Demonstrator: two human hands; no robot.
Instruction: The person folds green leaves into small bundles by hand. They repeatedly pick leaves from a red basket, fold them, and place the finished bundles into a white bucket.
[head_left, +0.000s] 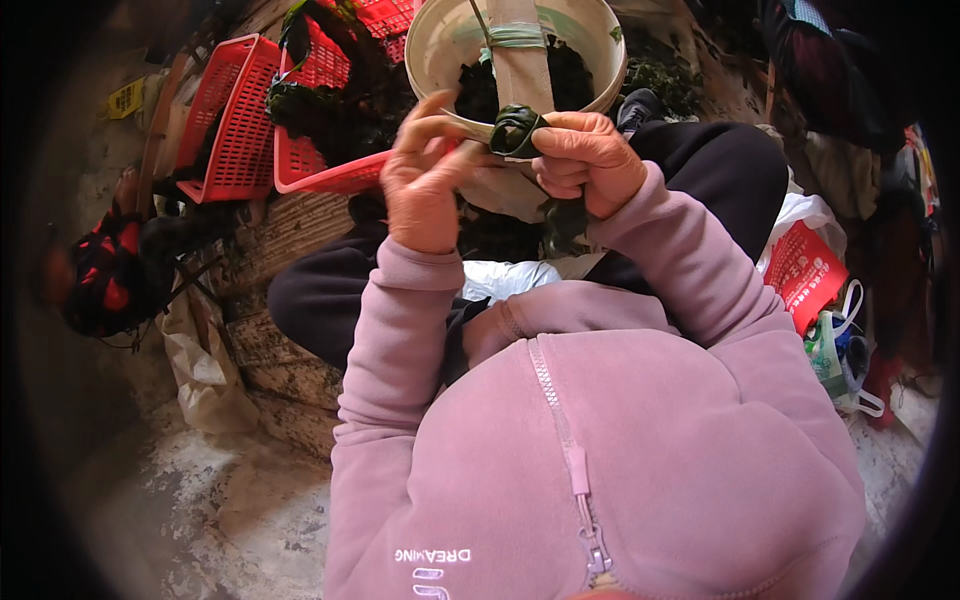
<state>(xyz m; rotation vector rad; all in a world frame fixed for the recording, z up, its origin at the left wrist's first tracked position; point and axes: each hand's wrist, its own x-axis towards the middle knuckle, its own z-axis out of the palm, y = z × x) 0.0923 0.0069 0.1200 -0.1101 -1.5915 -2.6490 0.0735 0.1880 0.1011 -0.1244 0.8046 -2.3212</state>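
My right hand (592, 154) pinches a looped strip of dark green leaf, likely kelp (516, 129), between thumb and fingers. Close to the left side of that loop is my left hand (424, 176), blurred, its fingers apart and nothing visible in them. Whether its fingertips touch the loop is hard to tell. Beyond both hands stands a round whitish bucket (429, 45) with dark green pieces (574, 79) inside. A flat pale board (517, 71) lies across the bucket, wrapped by a light green strip (517, 36).
Red plastic baskets (236, 112) stand at the left, with dark green leaves (322, 105) heaped at one. A white bag with a red panel (806, 270) sits at my right. Another person's dark clothing (832, 82) shows at upper right. Wooden planks (277, 277) lie at the left.
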